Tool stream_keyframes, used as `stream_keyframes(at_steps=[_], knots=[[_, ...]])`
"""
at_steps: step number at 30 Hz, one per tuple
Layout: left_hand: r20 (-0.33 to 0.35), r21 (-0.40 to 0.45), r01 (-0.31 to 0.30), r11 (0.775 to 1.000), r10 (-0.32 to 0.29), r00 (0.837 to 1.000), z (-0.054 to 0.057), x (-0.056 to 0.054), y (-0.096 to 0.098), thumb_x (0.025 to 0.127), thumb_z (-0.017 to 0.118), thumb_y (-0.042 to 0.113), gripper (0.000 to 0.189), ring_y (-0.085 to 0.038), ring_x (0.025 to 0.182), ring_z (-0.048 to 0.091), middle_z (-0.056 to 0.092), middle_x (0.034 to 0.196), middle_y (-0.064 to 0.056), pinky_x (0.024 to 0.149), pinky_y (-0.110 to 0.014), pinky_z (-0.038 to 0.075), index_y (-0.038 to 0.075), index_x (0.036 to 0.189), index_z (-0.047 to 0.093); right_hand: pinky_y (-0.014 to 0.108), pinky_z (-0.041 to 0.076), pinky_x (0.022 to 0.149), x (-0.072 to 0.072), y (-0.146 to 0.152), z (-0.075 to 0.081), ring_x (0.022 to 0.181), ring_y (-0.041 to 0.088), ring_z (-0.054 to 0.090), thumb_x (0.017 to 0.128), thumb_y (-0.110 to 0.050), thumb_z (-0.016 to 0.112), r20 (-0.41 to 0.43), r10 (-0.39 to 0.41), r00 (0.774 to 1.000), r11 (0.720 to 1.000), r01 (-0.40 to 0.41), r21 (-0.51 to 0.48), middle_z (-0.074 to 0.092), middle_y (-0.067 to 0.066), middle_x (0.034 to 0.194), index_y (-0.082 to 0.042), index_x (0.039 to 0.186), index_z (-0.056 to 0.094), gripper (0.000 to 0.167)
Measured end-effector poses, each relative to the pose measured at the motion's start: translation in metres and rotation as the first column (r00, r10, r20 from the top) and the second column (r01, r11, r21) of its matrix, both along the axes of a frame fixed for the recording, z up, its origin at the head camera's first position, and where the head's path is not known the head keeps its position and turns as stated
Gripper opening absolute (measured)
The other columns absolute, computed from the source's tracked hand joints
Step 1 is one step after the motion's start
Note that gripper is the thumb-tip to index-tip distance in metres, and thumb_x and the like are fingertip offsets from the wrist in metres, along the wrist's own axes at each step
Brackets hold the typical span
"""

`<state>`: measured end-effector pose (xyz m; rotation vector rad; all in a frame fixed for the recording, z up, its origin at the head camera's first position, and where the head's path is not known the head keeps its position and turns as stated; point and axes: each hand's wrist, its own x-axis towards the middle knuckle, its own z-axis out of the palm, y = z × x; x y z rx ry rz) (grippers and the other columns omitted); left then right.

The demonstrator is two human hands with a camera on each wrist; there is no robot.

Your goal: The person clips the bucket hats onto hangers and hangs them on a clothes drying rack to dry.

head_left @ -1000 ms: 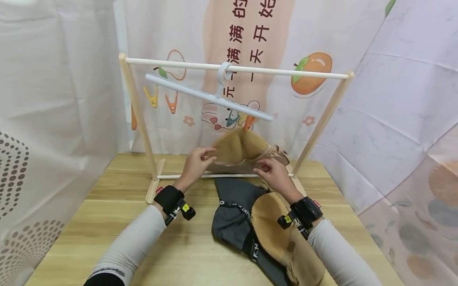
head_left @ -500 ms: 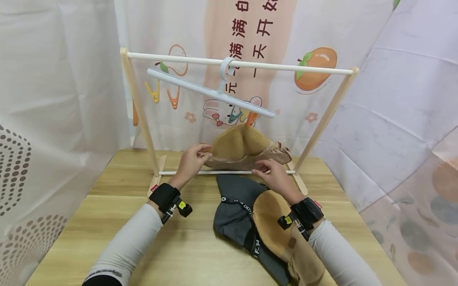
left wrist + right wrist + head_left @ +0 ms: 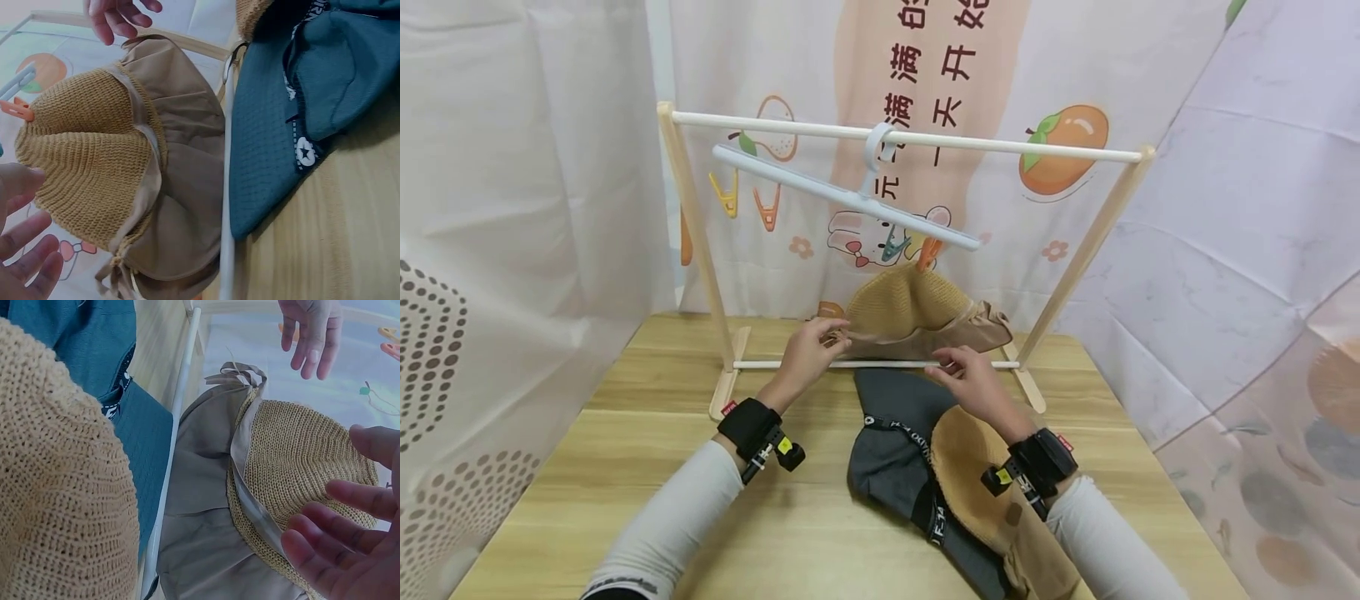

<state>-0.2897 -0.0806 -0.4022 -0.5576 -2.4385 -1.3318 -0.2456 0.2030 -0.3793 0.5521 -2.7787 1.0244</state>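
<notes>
A straw-coloured knitted sun hat (image 3: 895, 308) with a brown fabric brim hangs by its crown from an orange clip (image 3: 928, 252) under the right part of a pale blue hanger (image 3: 842, 198). My left hand (image 3: 808, 354) is at the hat's left side, fingers loosely bent and holding nothing. On the other side, my right hand (image 3: 973, 382) stays near the front of the brim, its fingers spread and relaxed. In the left wrist view, the brim (image 3: 187, 125) droops against the rack's lower white rod (image 3: 227, 187), and a fabric ribbon circles the crown.
The hanger slopes down to the right from the top rod (image 3: 1000, 145) of a wooden rack. A yellow clip (image 3: 725, 197) and other clips hang below it. A dark cap (image 3: 895, 467) and another knitted hat (image 3: 973, 467) lie on the wooden table (image 3: 760, 533) in front.
Both hands have drawn slightly back and down from the hanging hat. The hat, clip and hanger keep their places; the head view has shifted a little.
</notes>
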Motion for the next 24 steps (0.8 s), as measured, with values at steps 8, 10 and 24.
stream_keyframes(at_steps=[8, 10, 24], knots=[[0.023, -0.026, 0.016, 1.000, -0.016, 1.000, -0.011, 0.002, 0.002, 0.091, 0.069, 0.012, 0.033, -0.034, 0.111, 0.061, 0.062, 0.127, -0.015, 0.094, -0.046, 0.051, 0.004, 0.123, 0.066, 0.040, 0.054, 0.081, 0.004, -0.002, -0.006, 0.094, 0.026, 0.064, 0.094, -0.025, 0.066, 0.001, 0.016, 1.000, 0.999, -0.016, 0.031, 0.064, 0.015, 0.107, -0.001, 0.123, 0.064, 0.038], [0.025, -0.036, 0.018, 0.999, -0.017, 1.000, -0.014, 0.003, 0.002, 0.091, 0.069, 0.013, 0.033, -0.033, 0.114, 0.060, 0.062, 0.129, -0.015, 0.094, -0.046, 0.051, 0.005, 0.123, 0.066, 0.039, 0.054, 0.080, 0.005, -0.003, -0.007, 0.092, 0.025, 0.064, 0.094, -0.026, 0.066, 0.009, 0.017, 1.000, 0.999, -0.017, 0.033, 0.064, 0.014, 0.107, -0.002, 0.122, 0.064, 0.038], [0.053, -0.025, 0.038, 0.999, -0.036, 0.998, -0.029, 0.008, 0.015, 0.089, 0.071, 0.013, 0.032, -0.032, 0.115, 0.060, 0.065, 0.123, -0.012, 0.091, -0.046, 0.052, 0.008, 0.121, 0.067, 0.042, 0.054, 0.084, 0.013, -0.012, -0.015, 0.098, 0.029, 0.064, 0.093, -0.025, 0.068, 0.023, 0.042, 0.999, 0.998, -0.043, 0.036, 0.064, 0.017, 0.111, -0.003, 0.131, 0.059, 0.045]])
